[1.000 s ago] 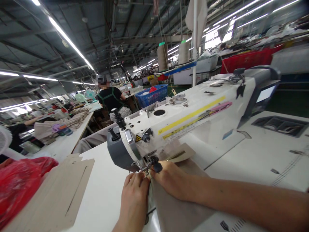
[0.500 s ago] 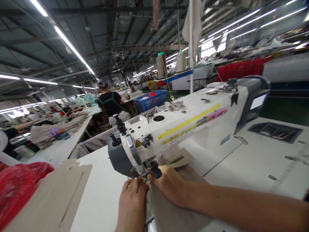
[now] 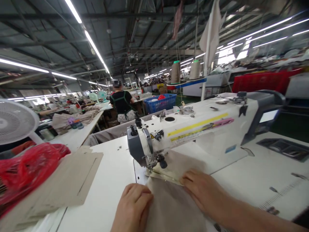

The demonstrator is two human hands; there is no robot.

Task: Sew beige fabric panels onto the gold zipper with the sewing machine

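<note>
A beige fabric piece (image 3: 172,203) lies on the sewing machine bed, its far part under the arm of the white sewing machine (image 3: 200,129). Across it a pale strip or folded edge (image 3: 166,175) runs from the presser foot (image 3: 151,166) toward my right hand (image 3: 204,188). That hand is closed, its fingertips pinching the fabric right of the needle area. Nearer to me, my left hand (image 3: 134,206) has its fingers curled together at the fabric's left edge, the fingertips partly hidden.
Flat beige pieces (image 3: 72,180) are stacked at the left beside a red plastic bag (image 3: 41,164). A white fan (image 3: 16,122) stands behind them. Thread cones (image 3: 175,73) rise beyond the machine. Farther off, a person (image 3: 122,103) works near a blue basket (image 3: 160,103).
Both hands have drawn back from the needle, the right one to the right. The fabric has turned, showing the pale strip slantwise. The camera view has swung left.
</note>
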